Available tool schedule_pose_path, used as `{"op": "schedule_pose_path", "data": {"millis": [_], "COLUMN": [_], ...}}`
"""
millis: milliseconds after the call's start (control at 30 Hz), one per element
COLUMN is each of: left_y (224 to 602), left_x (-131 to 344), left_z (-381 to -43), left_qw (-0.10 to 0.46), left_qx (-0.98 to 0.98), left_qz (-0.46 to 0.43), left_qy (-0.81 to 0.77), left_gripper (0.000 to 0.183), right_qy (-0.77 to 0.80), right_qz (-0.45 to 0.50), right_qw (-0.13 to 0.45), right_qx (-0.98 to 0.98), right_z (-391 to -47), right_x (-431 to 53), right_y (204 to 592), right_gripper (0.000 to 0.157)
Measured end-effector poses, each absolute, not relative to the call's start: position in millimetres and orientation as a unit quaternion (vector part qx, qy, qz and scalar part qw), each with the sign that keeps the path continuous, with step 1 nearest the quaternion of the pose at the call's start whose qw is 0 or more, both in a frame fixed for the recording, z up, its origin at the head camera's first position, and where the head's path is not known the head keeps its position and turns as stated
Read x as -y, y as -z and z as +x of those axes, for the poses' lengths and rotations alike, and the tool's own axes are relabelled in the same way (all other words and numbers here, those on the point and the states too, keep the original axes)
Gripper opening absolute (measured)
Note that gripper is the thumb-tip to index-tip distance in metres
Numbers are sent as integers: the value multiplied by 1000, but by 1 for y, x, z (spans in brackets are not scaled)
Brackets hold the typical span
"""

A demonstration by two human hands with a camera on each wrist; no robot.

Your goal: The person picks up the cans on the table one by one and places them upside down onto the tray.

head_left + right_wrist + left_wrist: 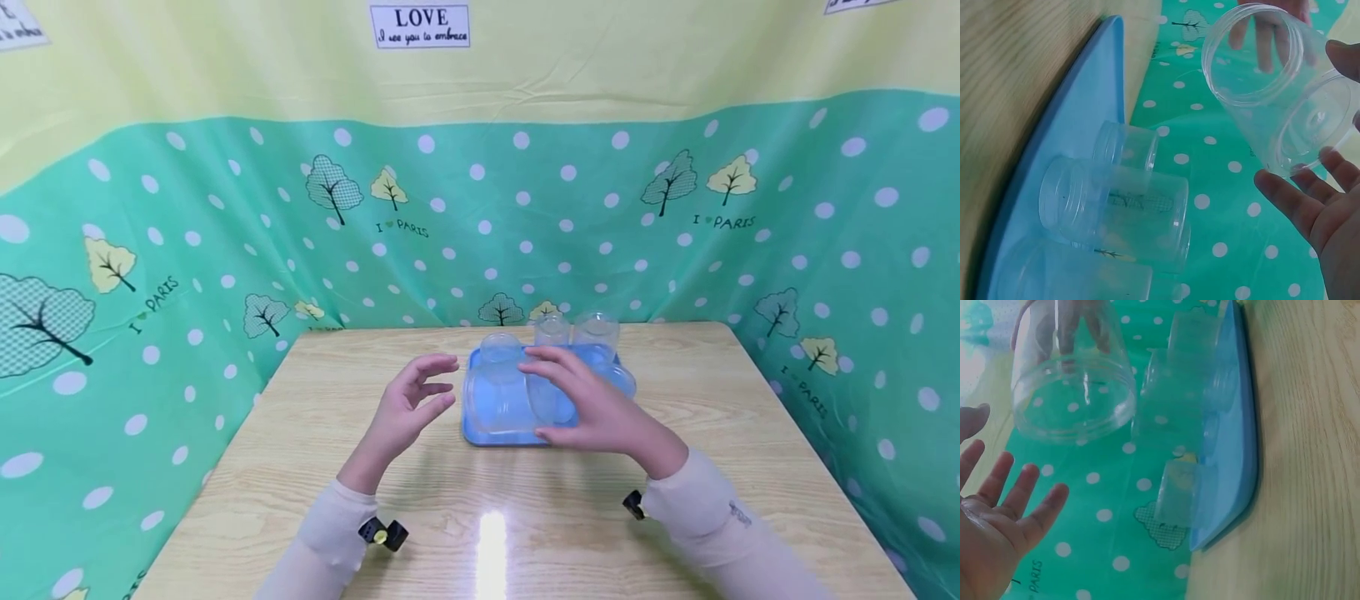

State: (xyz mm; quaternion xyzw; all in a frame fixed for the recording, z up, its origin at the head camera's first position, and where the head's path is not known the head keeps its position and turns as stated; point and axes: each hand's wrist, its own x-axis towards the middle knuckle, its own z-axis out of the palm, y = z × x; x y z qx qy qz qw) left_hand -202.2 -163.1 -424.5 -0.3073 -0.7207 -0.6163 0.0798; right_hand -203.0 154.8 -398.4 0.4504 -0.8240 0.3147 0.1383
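Note:
A large clear plastic jar [501, 406] lies on its side in the air over the blue tray [480, 439]. My right hand [600, 412] grips it round one end, thumb on one side and fingers on the other. The ringed rim of the jar [1254, 100] points toward my left hand [405, 412]. That hand is held up left of the jar, fingers spread and bent a little, with nothing in it. In the left wrist view, the left fingertips [1057, 494] are apart from the jar.
Several smaller clear jars stand on the blue tray, one [1129, 200] near its middle and another [1185, 494] close to an end. The tray lies on a wood-grain table [337, 467]. A green dotted cloth [420, 275] hangs around the table's back and sides.

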Motion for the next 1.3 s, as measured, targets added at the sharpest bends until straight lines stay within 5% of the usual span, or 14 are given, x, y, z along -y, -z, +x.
{"op": "schedule_pose_path", "data": {"millis": [333,633,1300], "left_y": [400,419,417], "left_x": [161,171,177], "left_z": [-188,-202,-205], "left_qw": [76,45,18], "left_qx": [747,788,844], "left_qz": [-282,-221,-139], "left_qy": [597,573,518], "left_gripper": [42,43,41], "right_qy": [-271,-239,-136], "right_qz": [449,438,405], "right_qw": [82,7,-67], "right_qx": [847,867,902], "right_z": [-218,-241,-266], "right_x": [-145,-133,-99], "right_y": [380,362,347], "right_gripper": [78,80,73]}}
